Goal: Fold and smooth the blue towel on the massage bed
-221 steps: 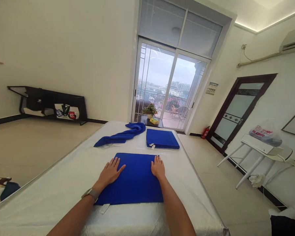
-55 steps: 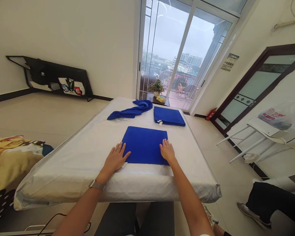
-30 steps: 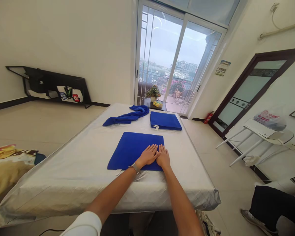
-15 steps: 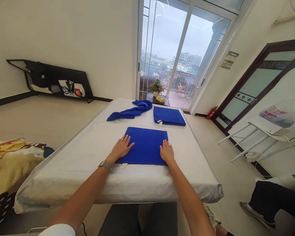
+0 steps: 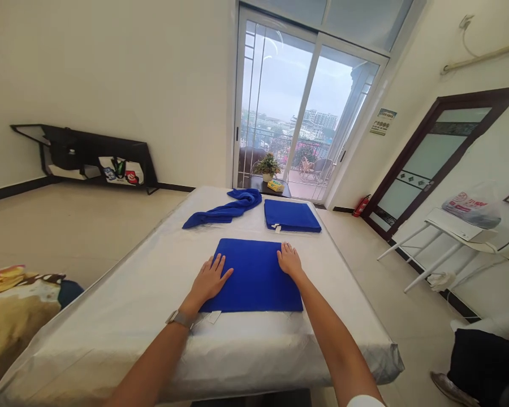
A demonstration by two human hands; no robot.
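A flat folded blue microfiber towel [image 5: 254, 277] lies on the white plastic-covered mattress [image 5: 123, 333]. My left hand [image 5: 210, 280] rests palm down on its left edge, fingers spread. My right hand [image 5: 289, 261] lies flat on its far right corner area, holding nothing. Beyond them sit a neat folded blue towel stack [image 5: 292, 216] with a white tag and a loosely twisted blue towel [image 5: 220, 210], neither touched by my hands. A white label [image 5: 214, 317] sticks out at the near edge of the flat towel.
A potted plant [image 5: 268, 166] and a yellow box [image 5: 275, 185] stand on a dark side table before the balcony door. A seated person's dark-trousered leg [image 5: 486, 362] is at lower right. Patterned bedding [image 5: 12, 305] lies at left, and a white stand [image 5: 453, 237] holds a plastic bag.
My left hand has moved back from beside my right hand to the towel's left edge, and both hands now rest apart on the towel. The head view has shifted slightly.
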